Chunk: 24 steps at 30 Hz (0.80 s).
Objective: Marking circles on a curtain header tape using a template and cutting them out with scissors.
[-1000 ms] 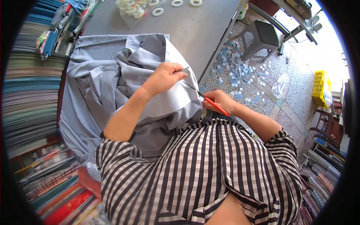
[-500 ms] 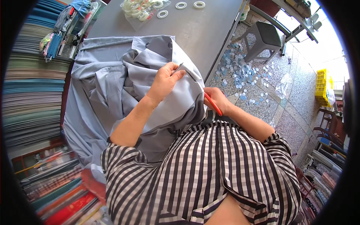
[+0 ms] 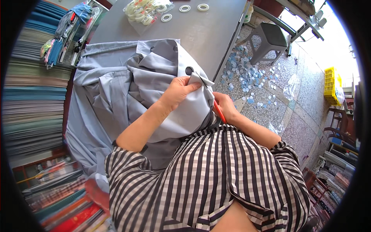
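Observation:
A large light-grey cloth (image 3: 104, 92) lies bunched over the near end of the table and hangs down on the left. My left hand (image 3: 176, 92) is closed, thumb and fingers pinching a folded part of the cloth's right-hand edge. Just above these fingers a round dark hole (image 3: 189, 70) shows in the cloth. My right hand (image 3: 228, 108), to the right of that edge, is closed around red-handled scissors (image 3: 219, 112). Their blades point up toward the pinched fold and are mostly hidden by cloth.
White rings (image 3: 185, 8) and a clear bag of rings (image 3: 145, 13) sit at the table's far end. Cut fabric discs (image 3: 247, 73) litter the floor beside a grey stool (image 3: 266, 40). Stacked fabrics (image 3: 36, 100) fill shelves at left. A yellow crate (image 3: 329, 85) stands far right.
The cloth edge at my left hand has been folded over, and a round hole now shows there. My left hand has shifted slightly down and right; the scissors have tilted more upright.

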{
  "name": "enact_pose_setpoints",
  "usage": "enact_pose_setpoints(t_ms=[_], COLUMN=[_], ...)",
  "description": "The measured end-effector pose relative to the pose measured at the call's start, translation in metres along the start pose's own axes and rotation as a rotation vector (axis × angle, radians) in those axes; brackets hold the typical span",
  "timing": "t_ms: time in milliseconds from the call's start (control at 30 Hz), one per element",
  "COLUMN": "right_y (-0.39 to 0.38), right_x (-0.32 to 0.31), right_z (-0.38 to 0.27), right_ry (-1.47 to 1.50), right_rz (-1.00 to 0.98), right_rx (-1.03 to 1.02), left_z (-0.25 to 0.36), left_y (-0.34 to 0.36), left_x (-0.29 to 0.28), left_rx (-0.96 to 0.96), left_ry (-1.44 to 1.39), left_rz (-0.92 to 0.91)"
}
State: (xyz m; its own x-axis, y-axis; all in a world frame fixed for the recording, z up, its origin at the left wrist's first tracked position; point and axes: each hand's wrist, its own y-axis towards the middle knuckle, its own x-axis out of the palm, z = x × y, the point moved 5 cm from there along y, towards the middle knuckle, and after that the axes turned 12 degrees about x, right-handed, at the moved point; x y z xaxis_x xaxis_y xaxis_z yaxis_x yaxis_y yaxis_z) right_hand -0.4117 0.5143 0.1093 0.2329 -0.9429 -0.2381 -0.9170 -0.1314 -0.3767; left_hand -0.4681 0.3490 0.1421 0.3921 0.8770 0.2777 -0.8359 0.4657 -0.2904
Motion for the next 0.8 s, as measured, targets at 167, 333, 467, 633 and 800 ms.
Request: enact_pose_setpoints(t_ms=[167,333,467,633,800], right_y=[0.000,0.002,-0.001,-0.010,0.002], right_x=[0.003,0.005,0.000,-0.009,-0.022], right_z=[0.031,0.057,0.056,0.035,0.036], right_ry=[0.091,0.224,0.420,0.513,0.850], right_rz=[0.075,0.115,0.053,0.067,0.024], right_rx=[-0.047,0.053,0.185,0.416,0.300], left_z=[-0.011,-0.009,-0.002,0.012,0.033], left_y=[0.011,0.015,0.025,0.033,0.026], left_x=[0.012,0.027,0.034,0.033,0.025], left_rx=[0.229,0.296,0.350,0.602,0.809], left_ry=[0.231,0.833,0.988,1.200,1.358], left_rz=[-0.036,-0.015,0.015,0.167,0.288])
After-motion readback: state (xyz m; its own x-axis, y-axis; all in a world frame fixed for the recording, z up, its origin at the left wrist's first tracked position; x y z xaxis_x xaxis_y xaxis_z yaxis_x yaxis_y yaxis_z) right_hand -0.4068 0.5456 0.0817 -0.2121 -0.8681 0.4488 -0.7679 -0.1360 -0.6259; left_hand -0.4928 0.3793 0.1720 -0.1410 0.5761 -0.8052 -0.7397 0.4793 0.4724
